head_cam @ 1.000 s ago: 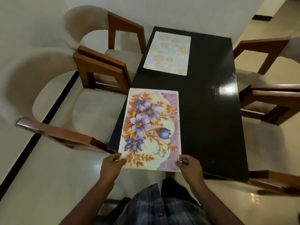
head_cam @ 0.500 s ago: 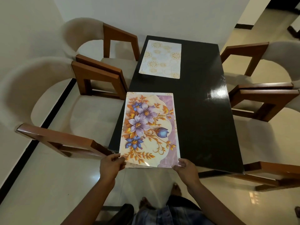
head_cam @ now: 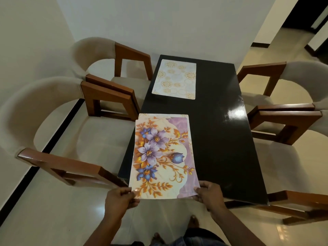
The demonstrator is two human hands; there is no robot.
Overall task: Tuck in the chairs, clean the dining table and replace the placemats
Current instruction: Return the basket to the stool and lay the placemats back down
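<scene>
Glossy black dining table [head_cam: 221, 139] fills our head view, cushioned wooden chairs [head_cam: 99, 137] untucked alongside. Our left hand [head_cam: 120, 199] and right hand [head_cam: 209, 196] each pinch a near corner of the thin, stiff floral placemat [head_cam: 159, 157] overhanging the table's near end. Placemat step, we judge; next, square it like the pale placemat [head_cam: 174, 79] beyond.

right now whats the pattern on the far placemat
Pale far placemat with gold round medallions, seen in the head view.

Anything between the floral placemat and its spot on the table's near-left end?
Yes: another mat's gold-patterned edge shows under the floral placemat, along its far and right sides, between it and the black table. Nothing else visible in the way.
</scene>
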